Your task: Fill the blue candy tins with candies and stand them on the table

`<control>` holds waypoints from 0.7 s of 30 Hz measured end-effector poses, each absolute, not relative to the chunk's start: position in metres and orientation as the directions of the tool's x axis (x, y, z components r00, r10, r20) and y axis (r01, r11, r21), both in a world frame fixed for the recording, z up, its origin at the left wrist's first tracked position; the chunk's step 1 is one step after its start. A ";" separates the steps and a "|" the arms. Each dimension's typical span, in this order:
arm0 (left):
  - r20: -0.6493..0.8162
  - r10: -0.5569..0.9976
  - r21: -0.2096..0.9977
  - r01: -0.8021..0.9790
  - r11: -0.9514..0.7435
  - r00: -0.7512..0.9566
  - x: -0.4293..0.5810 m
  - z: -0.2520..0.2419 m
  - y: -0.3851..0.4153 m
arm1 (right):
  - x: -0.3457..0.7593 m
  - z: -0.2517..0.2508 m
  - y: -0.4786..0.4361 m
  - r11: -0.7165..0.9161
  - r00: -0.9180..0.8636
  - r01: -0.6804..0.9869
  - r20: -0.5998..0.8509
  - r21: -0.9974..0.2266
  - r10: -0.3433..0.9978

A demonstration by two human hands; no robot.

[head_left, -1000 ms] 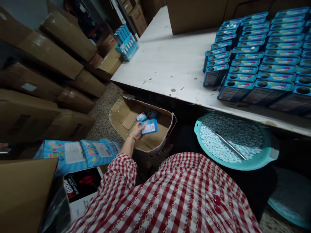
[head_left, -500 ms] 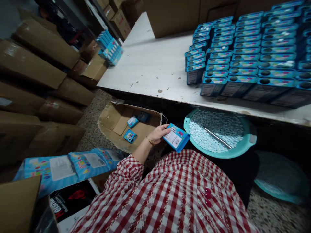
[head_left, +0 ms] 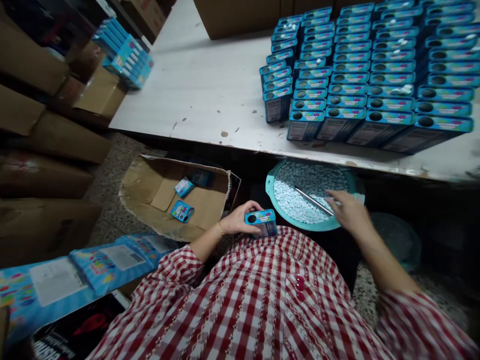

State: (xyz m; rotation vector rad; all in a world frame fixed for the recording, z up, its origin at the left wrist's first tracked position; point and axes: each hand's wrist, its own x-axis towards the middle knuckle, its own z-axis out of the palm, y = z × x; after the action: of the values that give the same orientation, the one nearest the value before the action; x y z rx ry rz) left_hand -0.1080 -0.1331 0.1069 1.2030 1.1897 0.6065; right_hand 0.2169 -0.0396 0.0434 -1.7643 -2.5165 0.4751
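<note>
The left hand [head_left: 236, 220] wraps its grip round a small blue cardboard box [head_left: 261, 221], just left of the teal plastic basin [head_left: 270, 186] of white pellets [head_left: 292, 202]. The right hand [head_left: 347, 210], grip wide, reaches over the basin's right side at a thin metal rod [head_left: 313, 201].

1 metal rod [head_left: 313, 201]; 1 open carton [head_left: 139, 190]; 3 boxes [head_left: 182, 211] inside.

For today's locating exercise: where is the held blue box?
Head view, centre: the blue box sits in the left hand, above the checked shirt, just left of the teal basin of pellets.
</note>
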 end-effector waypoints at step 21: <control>-0.551 0.819 0.811 -0.334 0.480 -0.162 -0.075 0.030 -0.059 | 0.199 0.008 -0.029 0.287 -0.265 0.958 -0.424 -0.012 0.866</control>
State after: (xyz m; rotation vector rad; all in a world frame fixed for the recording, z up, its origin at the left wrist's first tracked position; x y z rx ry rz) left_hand -0.0753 -0.0590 0.0298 0.4641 1.3857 1.0794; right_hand 0.1987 -0.0294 0.0078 -2.0572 -2.7720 0.4749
